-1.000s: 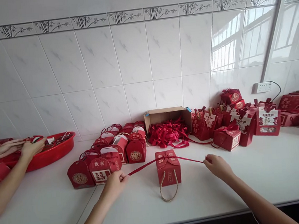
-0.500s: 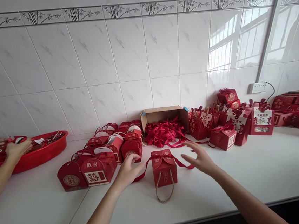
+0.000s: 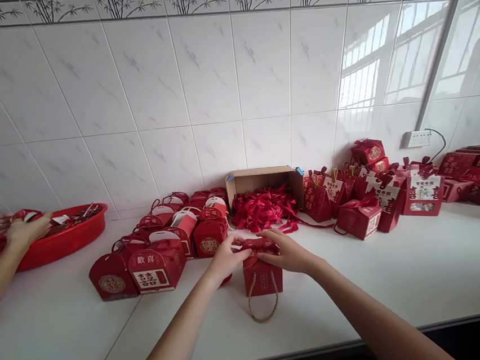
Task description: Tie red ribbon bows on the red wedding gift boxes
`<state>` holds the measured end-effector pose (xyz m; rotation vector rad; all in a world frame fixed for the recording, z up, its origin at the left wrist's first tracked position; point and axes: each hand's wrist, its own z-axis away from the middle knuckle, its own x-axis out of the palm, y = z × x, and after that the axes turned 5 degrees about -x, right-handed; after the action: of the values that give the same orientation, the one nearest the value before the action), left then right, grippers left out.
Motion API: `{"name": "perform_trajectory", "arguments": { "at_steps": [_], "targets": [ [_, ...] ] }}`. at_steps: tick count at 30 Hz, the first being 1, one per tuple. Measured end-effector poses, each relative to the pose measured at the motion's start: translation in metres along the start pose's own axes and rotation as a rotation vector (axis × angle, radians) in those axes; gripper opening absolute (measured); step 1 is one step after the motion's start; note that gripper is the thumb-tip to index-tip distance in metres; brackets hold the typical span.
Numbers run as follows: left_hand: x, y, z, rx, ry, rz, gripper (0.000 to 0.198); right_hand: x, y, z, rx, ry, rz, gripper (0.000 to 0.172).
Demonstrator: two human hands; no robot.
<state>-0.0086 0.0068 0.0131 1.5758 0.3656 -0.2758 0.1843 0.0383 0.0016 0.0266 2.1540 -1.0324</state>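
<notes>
A small red gift box [image 3: 264, 282] stands upright on the white counter in front of me, its twisted rope handle [image 3: 265, 318] hanging toward me. A red ribbon [image 3: 226, 281] runs over its top, one end showing beneath my left wrist. At the box's upper left, my left hand [image 3: 227, 258] has thumb and fingers closed on the ribbon. My right hand [image 3: 288, 253] is bent over the upper right side, fingers closing on the ribbon at the middle. The fingers partly hide the ribbon's crossing.
Behind the box, a cardboard carton [image 3: 263, 172] lies on its side, full of loose red ribbons [image 3: 264, 209]. Finished-looking red boxes stand left [image 3: 157, 267] and right [image 3: 360, 219]. Far left, another person's hands [image 3: 26, 229] work over a red basin [image 3: 67, 242].
Both my hands have moved inward from either side of the box and closed on the ribbon at its top. The view has tilted slightly downward.
</notes>
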Motion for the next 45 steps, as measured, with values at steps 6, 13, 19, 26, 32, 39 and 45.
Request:
{"name": "perform_trajectory", "arguments": {
  "at_steps": [6, 13, 19, 26, 32, 39, 45],
  "targets": [
    [0.002, -0.008, -0.004, -0.098, 0.048, 0.021, 0.051, 0.007, 0.008, 0.007, 0.006, 0.093, -0.087, 0.055],
    [-0.004, -0.014, -0.003, -0.26, -0.093, 0.066, 0.042, 0.011, 0.036, 0.017, 0.309, 0.209, -0.337, 0.042],
    [-0.005, -0.026, -0.008, -0.29, -0.216, 0.203, 0.046, 0.008, 0.037, 0.017, 0.395, 0.04, -0.524, 0.05],
    [-0.016, -0.042, -0.015, -0.234, -0.225, 0.359, 0.051, -0.001, 0.045, 0.024, 0.388, 0.04, -0.671, 0.05],
    [-0.013, -0.044, -0.014, -0.196, -0.09, 0.273, 0.042, -0.001, 0.047, 0.025, 0.4, 0.109, -0.573, 0.045],
    [-0.025, -0.055, 0.018, -0.092, 0.336, 0.084, 0.043, -0.01, 0.031, 0.049, 0.349, 0.452, -0.353, 0.041],
    [-0.017, -0.064, 0.052, -0.153, -0.052, -0.06, 0.06, 0.018, 0.016, 0.077, 0.632, 0.01, -0.823, 0.04]
  ]
}}
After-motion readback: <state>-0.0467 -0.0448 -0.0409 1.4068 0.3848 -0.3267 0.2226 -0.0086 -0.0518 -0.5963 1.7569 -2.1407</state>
